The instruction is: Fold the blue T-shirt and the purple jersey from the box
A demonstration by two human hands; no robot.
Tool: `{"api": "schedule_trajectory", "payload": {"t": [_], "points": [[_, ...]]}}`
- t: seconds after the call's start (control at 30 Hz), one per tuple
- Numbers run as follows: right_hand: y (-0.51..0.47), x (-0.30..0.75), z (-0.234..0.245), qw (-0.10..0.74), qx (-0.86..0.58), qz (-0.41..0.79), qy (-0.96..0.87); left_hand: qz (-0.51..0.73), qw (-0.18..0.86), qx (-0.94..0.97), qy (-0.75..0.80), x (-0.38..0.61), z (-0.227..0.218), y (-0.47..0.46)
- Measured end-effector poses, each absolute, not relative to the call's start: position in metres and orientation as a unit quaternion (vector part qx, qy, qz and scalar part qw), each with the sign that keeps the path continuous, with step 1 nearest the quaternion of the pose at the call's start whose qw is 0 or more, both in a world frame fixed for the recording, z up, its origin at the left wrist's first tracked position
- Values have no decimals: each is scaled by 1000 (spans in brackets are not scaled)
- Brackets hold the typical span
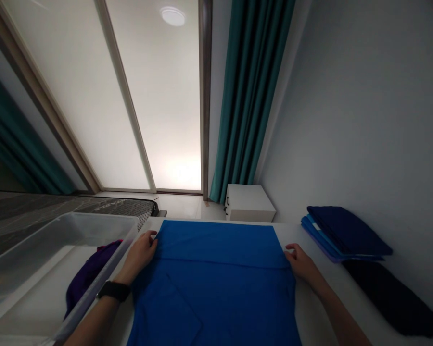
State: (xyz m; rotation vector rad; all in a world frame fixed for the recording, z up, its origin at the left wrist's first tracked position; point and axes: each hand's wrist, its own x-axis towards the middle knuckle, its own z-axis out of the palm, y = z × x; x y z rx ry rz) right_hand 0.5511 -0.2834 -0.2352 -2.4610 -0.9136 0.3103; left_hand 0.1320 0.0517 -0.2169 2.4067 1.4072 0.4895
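A blue shirt (216,298) lies spread on the white table (321,312), its lower part running out of the picture. Across its far end is a flat folded band with a straight crease, and a slanting crease marks the cloth nearer to me. My left hand (143,250), below a black wristband, pinches the left edge of the band. At the opposite edge, my right hand (301,263) has its thumb and fingers closed on the cloth. Part of each hand's fingertips is hidden.
A clear plastic bin (104,218) on the left holds a purple cloth (90,274). To the right sit a stack of folded blue clothes (346,230) and a black folded garment (393,298). A white cabinet (250,202) stands beyond the table, beside a teal curtain (252,96).
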Motion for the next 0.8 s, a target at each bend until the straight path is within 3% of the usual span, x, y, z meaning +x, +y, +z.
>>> {"api": "schedule_trajectory", "payload": {"t": [0.33, 0.5, 0.63, 0.8], "points": [[-292, 544, -236, 352, -860, 155, -334, 225, 198, 825, 479, 111, -216, 29], [-295, 546, -226, 428, -825, 194, -315, 300, 269, 779, 481, 112, -211, 34], [-300, 547, -223, 419, -823, 199, -328, 326, 291, 751, 496, 107, -213, 36], [-304, 546, -237, 363, -834, 207, -361, 246, 247, 775, 527, 100, -218, 27]]}}
